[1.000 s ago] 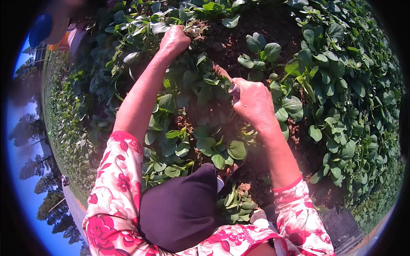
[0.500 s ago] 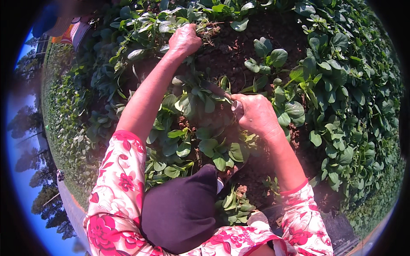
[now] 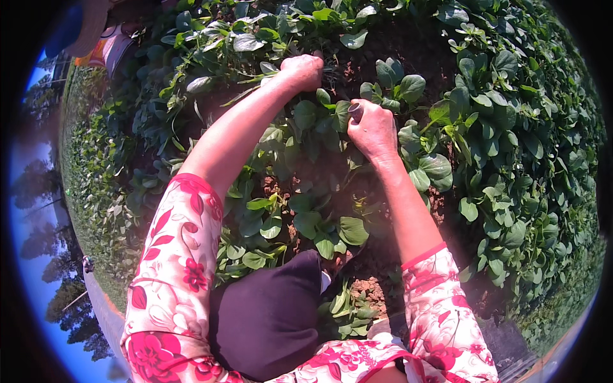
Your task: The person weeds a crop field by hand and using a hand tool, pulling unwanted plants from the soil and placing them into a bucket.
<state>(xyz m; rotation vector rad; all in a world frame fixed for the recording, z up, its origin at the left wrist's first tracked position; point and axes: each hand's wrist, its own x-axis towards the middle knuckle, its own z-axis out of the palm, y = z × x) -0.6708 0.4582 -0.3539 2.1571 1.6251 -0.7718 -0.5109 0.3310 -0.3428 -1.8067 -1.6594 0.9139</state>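
The left hand [image 3: 302, 72] is clenching, seemingly on greens [image 3: 330, 67]; the right hand [image 3: 374, 132] is clamping a handle [image 3: 355, 113] nearby. A slip, its far end hiding among leaves [image 3: 306, 115], is risking the left hand.

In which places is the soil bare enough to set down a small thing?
Bare soil shows beyond the young plant past the right hand, and in a smaller patch right of the dark-clothed knee. Leaves crowd the right side and around the left hand.
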